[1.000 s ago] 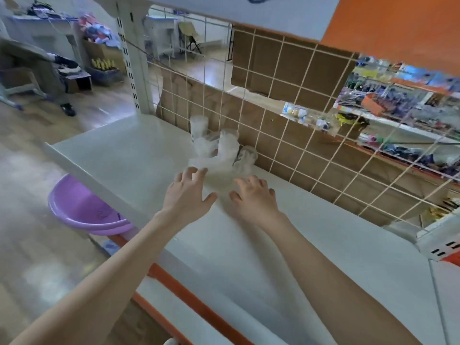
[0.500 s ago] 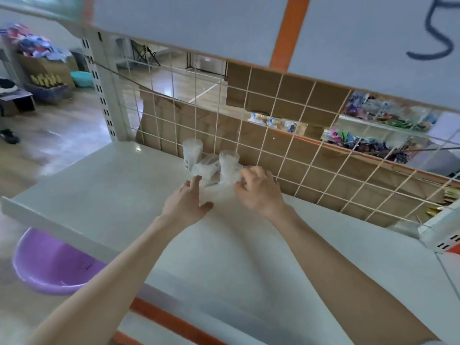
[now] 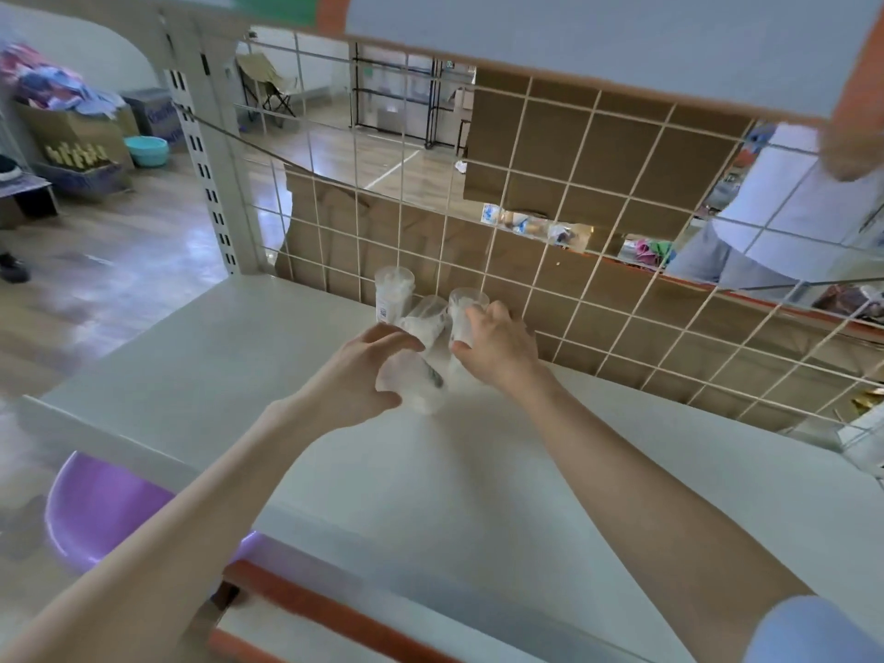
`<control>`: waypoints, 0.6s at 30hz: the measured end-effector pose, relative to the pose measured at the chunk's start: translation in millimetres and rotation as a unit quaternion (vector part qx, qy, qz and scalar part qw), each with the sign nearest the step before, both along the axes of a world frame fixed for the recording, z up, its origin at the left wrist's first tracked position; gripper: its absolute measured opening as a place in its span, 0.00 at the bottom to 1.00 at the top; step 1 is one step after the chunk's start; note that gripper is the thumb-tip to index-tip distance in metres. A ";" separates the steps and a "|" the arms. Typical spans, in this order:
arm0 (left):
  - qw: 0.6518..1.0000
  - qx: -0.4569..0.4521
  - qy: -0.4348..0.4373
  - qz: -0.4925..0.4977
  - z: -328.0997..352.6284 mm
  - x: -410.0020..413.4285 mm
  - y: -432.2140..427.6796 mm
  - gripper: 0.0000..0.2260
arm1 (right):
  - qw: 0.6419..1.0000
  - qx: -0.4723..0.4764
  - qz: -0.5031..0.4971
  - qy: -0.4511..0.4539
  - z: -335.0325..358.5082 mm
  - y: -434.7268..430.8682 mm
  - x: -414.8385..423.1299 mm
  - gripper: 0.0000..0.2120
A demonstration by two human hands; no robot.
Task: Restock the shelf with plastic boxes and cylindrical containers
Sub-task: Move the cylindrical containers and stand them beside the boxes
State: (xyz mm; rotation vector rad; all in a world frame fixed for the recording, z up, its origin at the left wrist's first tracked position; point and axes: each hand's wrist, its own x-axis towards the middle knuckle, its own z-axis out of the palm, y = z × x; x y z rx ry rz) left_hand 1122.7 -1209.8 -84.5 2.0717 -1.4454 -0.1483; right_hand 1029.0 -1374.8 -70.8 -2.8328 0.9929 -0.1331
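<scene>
Containers [image 3: 421, 337], clear and cylindrical, cluster at the back of the white shelf [image 3: 526, 471], just in front of the wire grid [image 3: 600, 208]. The rear container [image 3: 393, 294] stands upright beside the grid, with a small label low on its side. The tilted container [image 3: 427, 320] leans between it and the right container [image 3: 463, 311]. The left hand [image 3: 354, 375] curls its fingers and thumb round the front container [image 3: 414, 385], which looks tipped towards the camera, though blur hides its exact pose. The right hand [image 3: 497, 351] wraps its fingers over the right container, thumb pressed low on its near side. Cardboard [image 3: 545, 136] backs part of the grid. A purple basin [image 3: 100, 509] sits below the shelf's left edge.
</scene>
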 end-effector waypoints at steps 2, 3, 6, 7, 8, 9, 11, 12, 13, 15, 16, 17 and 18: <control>1.000 0.011 0.007 -0.024 0.3 1.2 1.5 0.27 | 1.000 -0.005 -0.006 -0.019 -0.8 1.5 0.3 0.22; 0.999 0.018 0.009 -0.031 0.2 1.9 2.2 0.27 | 0.999 0.001 -0.009 -0.030 -0.3 1.9 -0.5 0.21; 0.999 0.023 0.004 -0.043 -0.8 4.3 2.5 0.26 | 0.996 0.044 -0.018 -0.081 2.3 4.1 -5.6 0.19; 0.998 0.020 0.003 -0.052 -1.9 4.2 2.0 0.26 | 0.993 0.057 -0.019 -0.103 3.0 4.8 -8.8 0.19; 0.998 0.018 0.000 -0.060 -2.6 3.9 1.4 0.25 | 0.990 0.069 -0.018 -0.123 4.0 5.4 -12.2 0.20; 0.998 0.017 -0.003 -0.068 -2.8 3.3 0.9 0.24 | 0.987 0.077 -0.016 -0.138 5.0 5.7 -15.6 0.20; 0.997 0.010 -0.001 -0.075 -2.7 1.3 -0.8 0.20 | 0.984 0.089 -0.019 -0.154 6.6 6.1 -23.6 0.21; 0.997 0.001 0.005 -0.075 -2.4 -0.9 -2.7 0.17 | 0.982 0.094 -0.022 -0.162 7.2 5.8 -28.4 0.20; 0.997 -0.013 0.013 -0.073 -1.7 -3.0 -4.4 0.14 | 0.980 0.099 -0.024 -0.171 7.9 6.1 -32.6 0.20; 0.997 -0.040 0.022 -0.069 -0.1 -7.4 -8.3 0.06 | 0.976 0.111 -0.027 -0.188 8.4 6.9 -41.4 0.20; 0.996 -0.047 0.022 -0.068 0.7 -9.3 -9.7 0.04 | 0.974 0.117 -0.027 -0.193 8.5 7.2 -45.3 0.20; 0.996 -0.051 0.022 -0.072 0.3 -11.6 -11.3 0.03 | 0.973 0.123 -0.028 -0.194 7.9 7.4 -50.5 0.21; 0.995 -0.052 0.024 -0.076 -0.6 -13.1 -12.1 0.03 | 0.972 0.128 -0.027 -0.194 7.2 7.6 -54.9 0.22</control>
